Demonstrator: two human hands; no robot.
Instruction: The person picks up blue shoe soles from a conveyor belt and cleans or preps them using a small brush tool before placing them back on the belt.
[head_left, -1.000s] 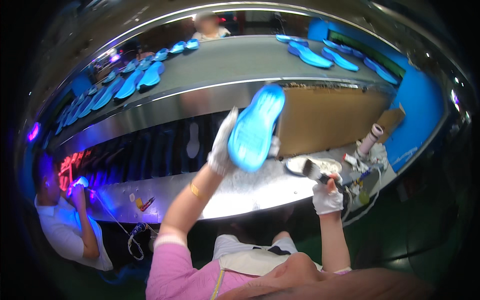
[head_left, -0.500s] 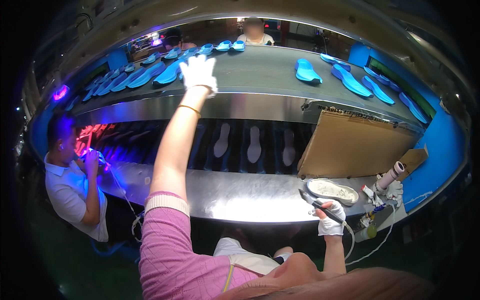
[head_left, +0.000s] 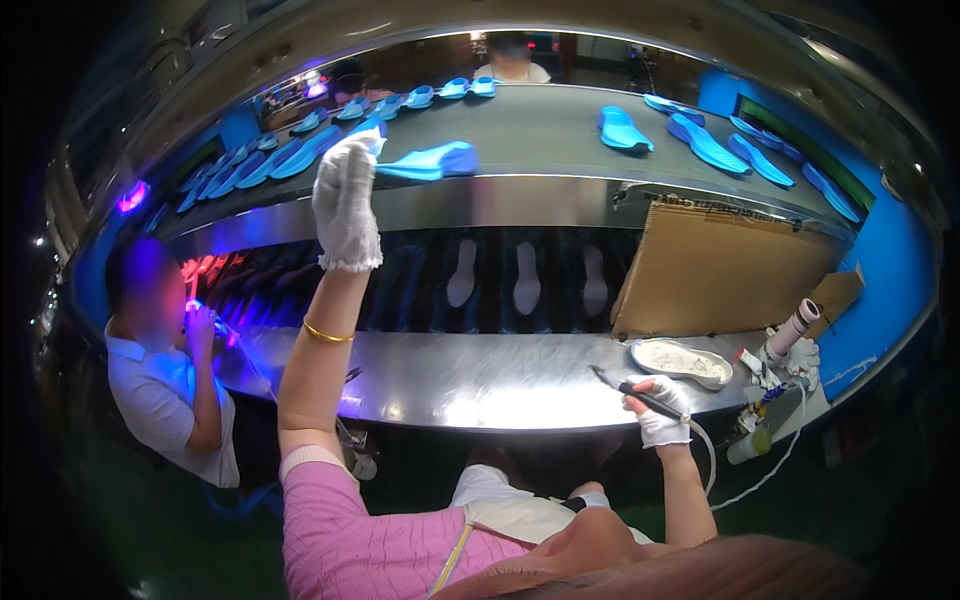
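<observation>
The left hand (head_left: 346, 205), gloved and stretched far up, is pinching a blue sole (head_left: 428, 162) at the conveyor belt (head_left: 540, 130) edge. The right hand (head_left: 660, 410) is gripping a brush (head_left: 622, 384) above the tabletop (head_left: 480, 375).

The blue sole (head_left: 430, 162) at upper centre is motion-blurred, its near end hidden behind the left hand (head_left: 346, 205); the brush (head_left: 630, 388) tip seems too small to read.
</observation>
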